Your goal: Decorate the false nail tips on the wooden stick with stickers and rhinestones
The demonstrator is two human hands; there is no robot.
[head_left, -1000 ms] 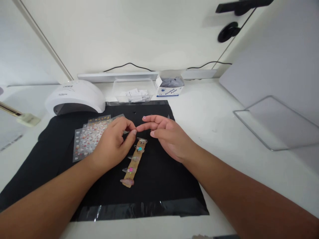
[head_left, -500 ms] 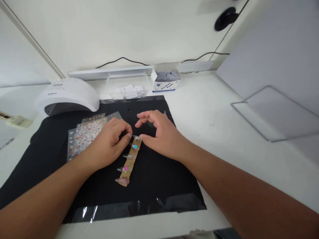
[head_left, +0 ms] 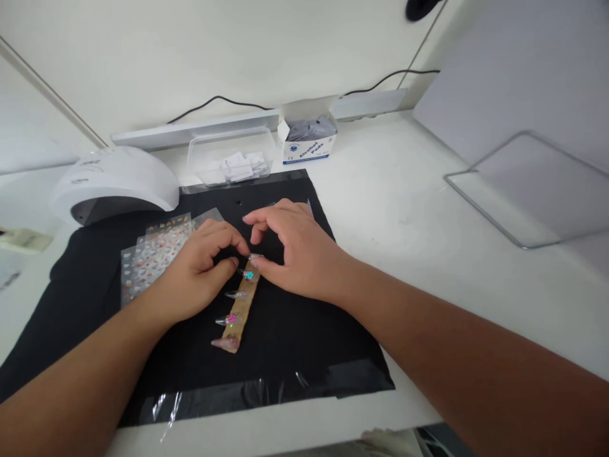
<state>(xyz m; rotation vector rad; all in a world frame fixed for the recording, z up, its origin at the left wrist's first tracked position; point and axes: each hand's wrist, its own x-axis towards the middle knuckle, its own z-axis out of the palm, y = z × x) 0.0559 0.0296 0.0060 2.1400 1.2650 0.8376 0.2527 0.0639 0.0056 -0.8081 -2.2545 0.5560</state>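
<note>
A narrow tan strip (head_left: pixel 242 311) lies on the black mat, with several clear, pointed false nails across it. One false nail carries a teal flower (head_left: pixel 248 275), another a pink flower (head_left: pixel 232 318), and the lowest false nail (head_left: pixel 225 343) looks pinkish. My left hand (head_left: pixel 204 266) has its index fingertip at the topmost false nail (head_left: pixel 255 256), while its thumb stays a little apart, near the teal-flowered one. From the other side, the thumb of my right hand (head_left: pixel 295 247) touches that top nail; its other fingers curve above, spread away. Fingers partly hide the top nail.
Sticker sheets (head_left: pixel 143 260) lie left, partly under my left hand. Behind stand a white nail lamp (head_left: pixel 117 181), a clear tray (head_left: pixel 200 158) with white packets (head_left: pixel 242 166) and an alcohol pads box (head_left: pixel 309 149). A wire frame (head_left: pixel 495 222) is at right, a bottle (head_left: pixel 26 240) far left.
The whole view has shifted slightly. My left thumb has drawn back from the top nail's tip, widening its gap from the index finger. The right thumb stays at the nail.
</note>
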